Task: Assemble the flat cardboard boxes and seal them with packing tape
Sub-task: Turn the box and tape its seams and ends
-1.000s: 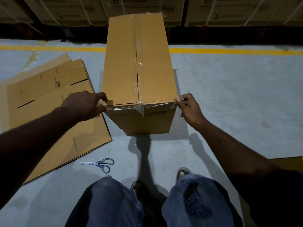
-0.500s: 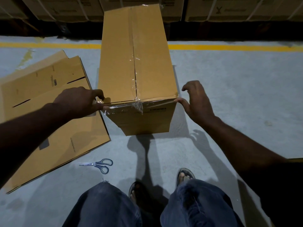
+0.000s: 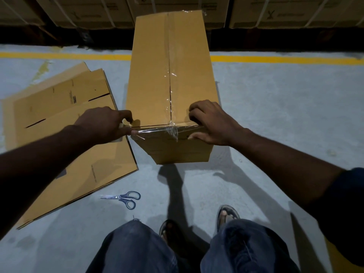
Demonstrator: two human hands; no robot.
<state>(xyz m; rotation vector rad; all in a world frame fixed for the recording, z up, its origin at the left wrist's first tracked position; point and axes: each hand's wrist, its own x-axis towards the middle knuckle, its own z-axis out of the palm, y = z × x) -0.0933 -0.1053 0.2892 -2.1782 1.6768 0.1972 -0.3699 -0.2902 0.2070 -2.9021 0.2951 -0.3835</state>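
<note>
The assembled box [image 3: 157,75] stands on the floor [image 3: 275,119] at the person's 12 o'clock, its top seam taped lengthwise. A strip of tape [image 3: 155,130] runs across its near top edge. The left hand [image 3: 106,125], at the box's 9 o'clock corner, pinches the strip's loose end between thumb and fingers. The right hand [image 3: 212,125] clasps the near edge towards 3 o'clock, with bent fingers on top and the thumb on the front face over the strip.

The likely trouble is the film itself: it already bunches where it crosses the seam, and a slack or skewed pull from the left would probably fold it onto itself or set more wrinkles. Whether a roll sits inside the left hand cannot be told, so a cut or tear may be needed at that corner. A hard tug could also slide the box, which looks light.

The scissors [image 3: 124,199] lie at 7 o'clock, near the feet and easy to kick. The flat cardboard [image 3: 59,123] fills the 9 to 10 o'clock side and lies right by the box, so the left side is cramped. The floor from 1 to 4 o'clock is bare out to the yellow line [image 3: 275,59], so there is room to turn the box. Stacked cartons [image 3: 177,8] wall off 12 o'clock.
</note>
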